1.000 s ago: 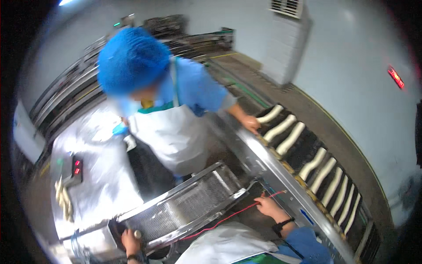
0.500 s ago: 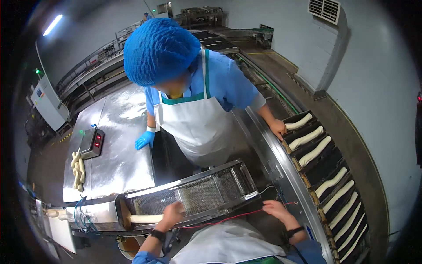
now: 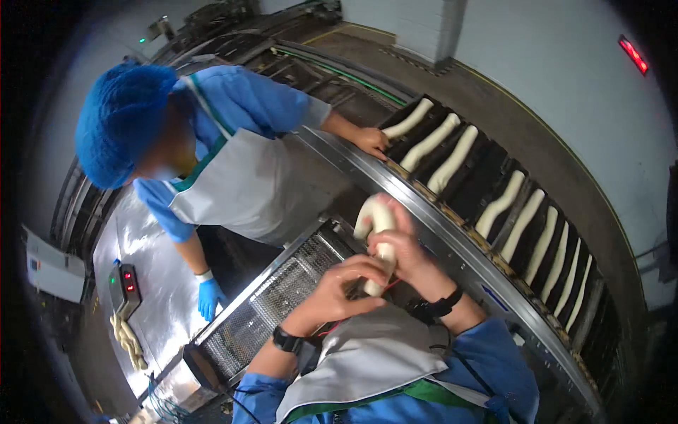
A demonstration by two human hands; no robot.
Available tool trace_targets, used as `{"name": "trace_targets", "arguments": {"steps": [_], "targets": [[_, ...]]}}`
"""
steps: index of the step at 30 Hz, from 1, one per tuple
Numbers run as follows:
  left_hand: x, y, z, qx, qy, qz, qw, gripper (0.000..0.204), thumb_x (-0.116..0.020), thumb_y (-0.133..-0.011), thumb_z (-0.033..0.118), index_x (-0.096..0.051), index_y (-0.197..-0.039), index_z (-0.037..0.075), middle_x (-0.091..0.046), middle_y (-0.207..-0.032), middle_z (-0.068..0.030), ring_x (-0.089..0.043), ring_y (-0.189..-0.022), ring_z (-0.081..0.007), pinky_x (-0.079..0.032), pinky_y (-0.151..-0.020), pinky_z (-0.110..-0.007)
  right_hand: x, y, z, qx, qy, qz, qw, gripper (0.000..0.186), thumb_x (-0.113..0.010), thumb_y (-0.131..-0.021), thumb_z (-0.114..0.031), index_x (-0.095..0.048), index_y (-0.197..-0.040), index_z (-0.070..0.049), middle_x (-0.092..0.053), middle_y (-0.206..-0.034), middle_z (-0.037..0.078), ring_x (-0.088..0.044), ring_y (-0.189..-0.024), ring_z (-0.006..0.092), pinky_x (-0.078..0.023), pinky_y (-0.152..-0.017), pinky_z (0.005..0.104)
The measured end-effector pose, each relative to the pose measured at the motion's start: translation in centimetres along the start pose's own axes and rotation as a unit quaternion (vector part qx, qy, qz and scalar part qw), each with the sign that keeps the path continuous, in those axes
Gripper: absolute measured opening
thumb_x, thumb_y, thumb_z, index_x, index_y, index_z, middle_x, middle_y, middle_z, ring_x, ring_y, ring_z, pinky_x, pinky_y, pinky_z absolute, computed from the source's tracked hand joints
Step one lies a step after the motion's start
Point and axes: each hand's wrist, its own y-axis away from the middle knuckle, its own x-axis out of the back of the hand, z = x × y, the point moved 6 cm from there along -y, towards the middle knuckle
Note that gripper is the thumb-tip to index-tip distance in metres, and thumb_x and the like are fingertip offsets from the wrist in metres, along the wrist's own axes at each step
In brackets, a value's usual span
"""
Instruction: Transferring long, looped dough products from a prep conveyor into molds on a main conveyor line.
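A long, pale roll of soft dough (image 3: 381,215), bent over at its top, is raised in front of me above the end of the mesh conveyor (image 3: 275,300). My right hand (image 3: 397,244) is closed round its middle and upper part. My left hand (image 3: 346,286) is wrapped about the lower part, fingers curled on the dough. On the right, dark moulds (image 3: 470,191) along a steel rail (image 3: 452,240) each hold a dough strip, apart from a gap among them.
A co-worker (image 3: 240,184) in a blue hairnet stands opposite, bare hand (image 3: 371,141) at the moulds, gloved hand (image 3: 210,297) on the steel table (image 3: 162,283). A small device with red digits (image 3: 127,286) and a dough pile (image 3: 126,339) sit at left.
The dough that lay on the mesh conveyor half a second ago is now lifted up to the right in both my hands. My view has also swung round.
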Motion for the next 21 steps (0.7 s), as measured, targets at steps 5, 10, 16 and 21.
{"name": "trace_targets", "arguments": {"steps": [5, 10, 16, 21], "targets": [[2.8, 6.2, -7.6, 0.208, 0.144, 0.151, 0.956, 0.034, -0.072, -0.079, -0.005, -0.06, -0.109, 0.004, -0.062, -0.114, -0.0065, -0.06, -0.11, -0.0192, -0.046, -0.097, -0.032, 3.7, 1.8, -12.4, 0.261, 0.12, 0.075, 0.955, 0.078, -0.051, -0.066, 0.008, -0.037, -0.139, -0.015, -0.047, -0.119, 0.017, -0.057, -0.059, 0.0169, -0.05, -0.047, 0.0277], [0.5, 14.2, -12.9, 0.293, 0.207, 0.282, 0.89, 0.033, -0.067, -0.082, -0.008, -0.059, -0.112, 0.004, -0.064, -0.111, -0.0045, -0.06, -0.106, -0.0144, -0.045, -0.097, -0.029, 17.1, -2.8, -14.9, 0.192, -0.063, 0.182, 0.962, 0.078, -0.06, -0.082, 0.002, -0.027, -0.148, -0.024, -0.052, -0.112, 0.016, -0.06, -0.08, 0.0229, -0.053, -0.063, 0.0328], [-2.7, 23.4, -14.3, 0.327, 0.197, 0.416, 0.825, 0.028, -0.061, -0.086, -0.009, -0.058, -0.11, 0.003, -0.065, -0.108, -0.006, -0.061, -0.104, -0.0152, -0.046, -0.095, -0.028, 30.0, -3.0, -4.6, 0.013, -0.215, 0.313, 0.925, 0.031, -0.059, -0.086, -0.001, -0.051, -0.116, -0.008, -0.054, -0.105, 0.014, -0.059, -0.085, 0.0271, -0.057, -0.069, 0.0335], [-6.0, 26.5, -13.6, 0.306, 0.232, 0.485, 0.786, 0.026, -0.059, -0.087, -0.008, -0.058, -0.111, 0.004, -0.063, -0.105, -0.0057, -0.061, -0.101, -0.0154, -0.047, -0.092, -0.026, 28.9, -2.9, -5.4, 0.028, -0.022, 0.341, 0.939, 0.028, -0.058, -0.083, 0.001, -0.054, -0.111, 0.001, -0.059, -0.085, 0.012, -0.059, -0.064, 0.02, -0.048, -0.051, 0.0278]]}}
